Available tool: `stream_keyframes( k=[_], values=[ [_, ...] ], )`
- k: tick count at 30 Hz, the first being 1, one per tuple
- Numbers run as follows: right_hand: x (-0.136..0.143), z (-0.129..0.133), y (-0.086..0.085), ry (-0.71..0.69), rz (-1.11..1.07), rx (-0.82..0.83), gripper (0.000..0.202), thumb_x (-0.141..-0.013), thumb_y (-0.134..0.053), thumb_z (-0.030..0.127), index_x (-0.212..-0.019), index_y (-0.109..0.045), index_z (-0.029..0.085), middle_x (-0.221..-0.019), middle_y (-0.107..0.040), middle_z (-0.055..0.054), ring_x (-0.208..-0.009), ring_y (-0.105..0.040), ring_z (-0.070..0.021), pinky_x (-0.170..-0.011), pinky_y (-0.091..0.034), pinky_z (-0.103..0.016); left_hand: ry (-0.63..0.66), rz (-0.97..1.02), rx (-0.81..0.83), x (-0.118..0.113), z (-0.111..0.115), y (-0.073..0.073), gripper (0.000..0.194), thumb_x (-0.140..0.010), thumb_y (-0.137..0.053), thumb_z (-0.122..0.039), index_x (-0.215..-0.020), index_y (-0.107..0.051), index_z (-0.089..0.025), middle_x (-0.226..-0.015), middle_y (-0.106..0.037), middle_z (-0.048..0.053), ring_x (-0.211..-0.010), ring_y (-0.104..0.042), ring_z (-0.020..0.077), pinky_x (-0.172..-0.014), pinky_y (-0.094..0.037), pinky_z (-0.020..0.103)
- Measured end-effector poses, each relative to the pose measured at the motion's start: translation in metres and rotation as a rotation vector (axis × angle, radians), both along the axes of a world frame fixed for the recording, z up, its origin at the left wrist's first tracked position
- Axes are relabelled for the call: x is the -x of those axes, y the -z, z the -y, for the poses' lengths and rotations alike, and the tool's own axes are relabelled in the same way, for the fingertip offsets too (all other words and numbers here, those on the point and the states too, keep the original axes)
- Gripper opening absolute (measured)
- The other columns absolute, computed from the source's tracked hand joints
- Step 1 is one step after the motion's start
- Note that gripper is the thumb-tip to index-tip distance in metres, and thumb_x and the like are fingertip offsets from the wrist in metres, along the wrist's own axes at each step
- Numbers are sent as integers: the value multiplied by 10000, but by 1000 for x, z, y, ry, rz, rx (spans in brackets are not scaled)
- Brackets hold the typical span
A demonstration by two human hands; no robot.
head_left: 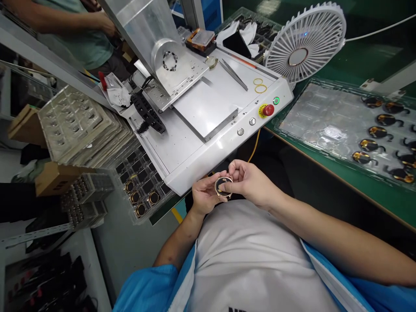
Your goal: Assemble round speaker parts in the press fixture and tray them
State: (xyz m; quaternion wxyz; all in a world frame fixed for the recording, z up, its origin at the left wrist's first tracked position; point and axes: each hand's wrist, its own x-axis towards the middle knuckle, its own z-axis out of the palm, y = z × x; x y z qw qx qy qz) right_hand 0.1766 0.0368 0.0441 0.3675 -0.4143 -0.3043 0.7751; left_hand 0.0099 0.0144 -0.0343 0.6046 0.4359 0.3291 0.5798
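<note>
In front of my body, a round watch case (219,182) with a gold-coloured rim and dark face sits between both hands. My left hand (204,193) is closed around its left side and underside. The thumb of my right hand (248,181) lies across the dark face, and its other fingers curl at the upper right rim. Part of the case is hidden by the fingers. Just beyond my hands is the white front of a bench machine (195,169), with a red emergency button (268,110) on its panel.
Tweezers (234,74) and two yellow rings (260,89) lie on the machine top. A white fan (305,41) stands behind. At right a clear tray (325,121) holds dark round parts; at left another tray (143,184) holds gold-rimmed cases. Beyond the machine stands another person (74,39).
</note>
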Motion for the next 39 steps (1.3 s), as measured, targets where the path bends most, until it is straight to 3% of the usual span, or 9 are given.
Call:
stream_keyframes(
  k=[6, 17, 21, 23, 26, 30, 32, 35, 39],
  values=[
    [-7, 2, 8, -143, 162, 18, 528, -608, -978, 473, -691, -545, 184, -546, -660, -21, -439, -595, -125, -418, -519, -207, -60, -26, -67, -1, 4, 5, 568, -609, -1005, -256, -1133, -808, -356, -1183, -817, 35, -1018, -816, 248, -886, -693, 370],
    [3, 9, 18, -51, 50, 28, 603, -570, -986, 537, -619, -496, 190, -550, -668, -31, -370, -541, -110, -350, -512, -214, -9, -71, -114, 2, 5, 0, 545, -700, -959, -233, -1196, -785, -380, -1197, -813, 47, -1007, -817, 249, -896, -685, 376],
    [-8, -24, 8, -195, 161, -32, 617, -481, -1024, 540, -685, -575, 168, -557, -675, -38, -393, -568, -120, -349, -499, -200, -76, -1, -69, 2, 2, -7, 456, -781, -909, -319, -1216, -775, -347, -1255, -798, 65, -1117, -785, 284, -958, -663, 440],
    [-19, -55, 0, -49, 258, -111, 638, -487, -1028, 548, -772, -593, 178, -533, -650, -12, -376, -541, -119, -316, -457, -193, -81, 12, 5, 4, 0, -15, 414, -822, -875, -339, -1218, -757, -309, -1264, -787, 75, -1139, -775, 303, -992, -646, 488],
    [-32, -103, -12, 293, 376, -161, 517, -691, -963, 496, -815, -555, 204, -490, -595, 22, -343, -480, -110, -294, -410, -199, -3, -61, 87, 8, -3, -26, 388, -823, -871, -312, -1184, -742, -257, -1247, -770, 90, -1041, -801, 285, -861, -683, 424],
    [-35, -139, -22, 379, 449, -201, 366, -844, -855, 304, -717, -529, 200, -477, -554, 26, -317, -413, -86, -297, -353, -201, 1, -193, 18, 9, -5, -32, 519, -704, -949, -231, -1188, -763, -204, -1148, -803, 121, -911, -799, 223, -778, -665, 319],
    [-33, -137, -23, 408, 453, -272, 361, -845, -837, 279, -677, -529, 193, -483, -546, 26, -320, -404, -75, -311, -336, -196, -78, -268, -20, 7, -4, -32, 543, -664, -965, -203, -1172, -776, -175, -1140, -813, 139, -940, -798, 232, -833, -666, 328],
    [-30, -110, -21, 351, 422, -366, 369, -811, -851, 359, -679, -555, 184, -502, -568, 16, -344, -435, -76, -339, -341, -190, -177, -382, -77, 3, -3, -33, 594, -679, -946, -197, -1238, -749, -163, -1199, -804, 154, -1041, -797, 263, -948, -660, 369],
    [-23, -54, -17, 5, 372, -353, 463, -737, -882, 526, -712, -566, 188, -500, -582, 16, -357, -465, -96, -352, -345, -191, -223, -510, -163, -1, -3, -37, 719, -730, -904, -196, -1401, -647, -169, -1266, -780, 165, -1130, -780, 281, -1017, -648, 393]
  ],
)
